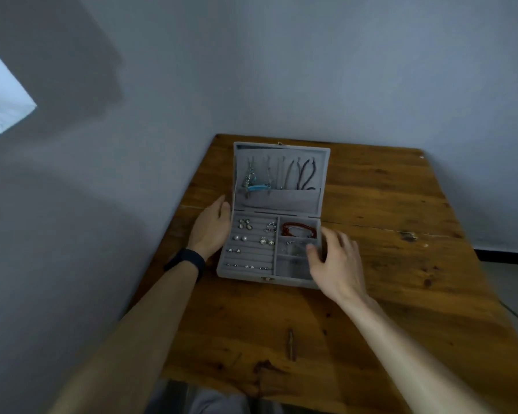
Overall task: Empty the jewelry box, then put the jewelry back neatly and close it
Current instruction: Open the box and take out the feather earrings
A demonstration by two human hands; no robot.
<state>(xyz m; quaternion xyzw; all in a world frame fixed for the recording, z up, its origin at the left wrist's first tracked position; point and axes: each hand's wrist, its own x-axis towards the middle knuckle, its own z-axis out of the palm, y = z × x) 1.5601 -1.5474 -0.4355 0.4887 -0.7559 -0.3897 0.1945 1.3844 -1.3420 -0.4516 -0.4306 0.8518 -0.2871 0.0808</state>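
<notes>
**Box (245,277) open and full: emptying or closing left to do**

Noted a stick (290,343) on the table (401,294), well short of both hands. Held the left hand (213,228), wristband (189,259) behind it, flat with straight fingers against the box's left wall. Set the right hand (335,264) astride the right wall, thumb inside over the middle compartment, fingers loosely curved outside; could not tell whether pinching the wall or only resting. Found the box between the two hands, lid (281,199) thrown back beyond the fingertips. Counted earrings (253,236) in rows just inside the left palm, a bracelet (298,230) just beyond the right thumb, necklaces (284,174) hanging in the lid, farthest off. Saw every piece inside. Judged either nothing emptied yet, or all returned with only closing left.
</notes>
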